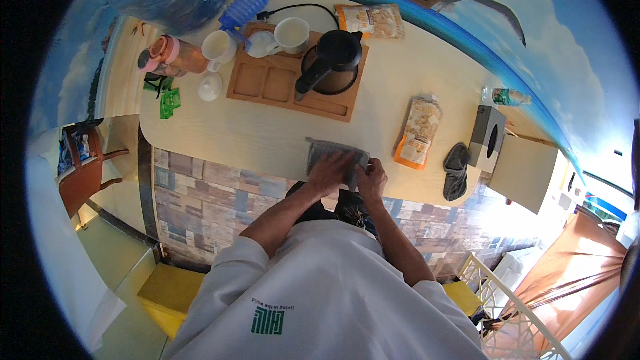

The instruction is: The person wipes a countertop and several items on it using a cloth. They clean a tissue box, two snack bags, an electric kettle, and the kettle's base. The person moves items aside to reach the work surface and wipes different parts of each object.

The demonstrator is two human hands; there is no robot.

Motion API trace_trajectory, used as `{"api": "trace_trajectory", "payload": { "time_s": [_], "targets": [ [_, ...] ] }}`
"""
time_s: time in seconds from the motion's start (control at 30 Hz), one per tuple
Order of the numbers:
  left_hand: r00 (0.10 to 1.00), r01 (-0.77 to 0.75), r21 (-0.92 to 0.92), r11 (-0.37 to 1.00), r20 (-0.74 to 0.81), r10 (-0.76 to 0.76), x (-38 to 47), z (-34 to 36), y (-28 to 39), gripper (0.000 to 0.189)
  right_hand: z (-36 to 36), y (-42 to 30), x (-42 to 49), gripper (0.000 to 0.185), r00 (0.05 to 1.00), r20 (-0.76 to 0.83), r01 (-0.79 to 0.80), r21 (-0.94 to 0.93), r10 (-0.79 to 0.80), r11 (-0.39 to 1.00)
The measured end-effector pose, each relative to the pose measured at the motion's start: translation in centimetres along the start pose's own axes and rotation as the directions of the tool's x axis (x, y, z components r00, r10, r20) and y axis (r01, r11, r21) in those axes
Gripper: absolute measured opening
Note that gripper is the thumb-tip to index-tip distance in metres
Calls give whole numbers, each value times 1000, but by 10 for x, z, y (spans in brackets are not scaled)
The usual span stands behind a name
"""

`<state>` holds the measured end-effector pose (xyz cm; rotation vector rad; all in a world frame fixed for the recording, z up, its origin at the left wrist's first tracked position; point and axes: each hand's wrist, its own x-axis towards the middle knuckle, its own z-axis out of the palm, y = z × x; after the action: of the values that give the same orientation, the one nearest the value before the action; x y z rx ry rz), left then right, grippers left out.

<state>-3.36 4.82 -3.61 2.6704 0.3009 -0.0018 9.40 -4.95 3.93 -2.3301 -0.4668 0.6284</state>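
Note:
A folded grey cloth [320, 152] lies at the front edge of the pale wooden table [240, 135], directly before me. My left hand [327, 172] rests palm down across it, fingers stretched toward the upper right. At the cloth's right side, my right hand [371, 180] pinches its edge between thumb and fingers. Part of the cloth is hidden under my left hand. To the right lies an orange and white snack pouch [418, 130], and beyond it a dark grey eye mask [455, 172].
A wooden tray [290, 105] bears a black electric kettle [340, 52] and a white mug [292, 34]. Left of it stand another mug [218, 47], a white lid [209, 86] and pink-topped bottles [175, 52]. A tissue box [487, 137] stands at right. Yellow stools [167, 290] flank me.

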Motion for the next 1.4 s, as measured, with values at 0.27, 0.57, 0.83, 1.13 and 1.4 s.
{"api": "trace_trajectory", "payload": {
  "time_s": [0.27,0.57,0.83,1.13,1.4],
  "targets": [
    [991,23,-1,1000,128,-23,8,-29,7,46,7,-23,-3,28,991,129,8,79,-18,997],
    [732,564,-378,735,-185,-656,-40,-50,-23,18,42,-23,4,29,965,205,165,21,-166,986],
    [751,515,-453,728,-172,-638,-26,-36,-33,13,84,-18,11,32,935,240,275,-35,-260,961],
    [767,502,-462,731,-153,-623,-23,-45,-37,11,93,-25,1,33,922,260,292,25,-289,956],
    [660,610,-459,646,-157,-735,-34,-49,-39,21,68,-5,-8,44,805,333,546,-89,-491,833]
  ]
}}
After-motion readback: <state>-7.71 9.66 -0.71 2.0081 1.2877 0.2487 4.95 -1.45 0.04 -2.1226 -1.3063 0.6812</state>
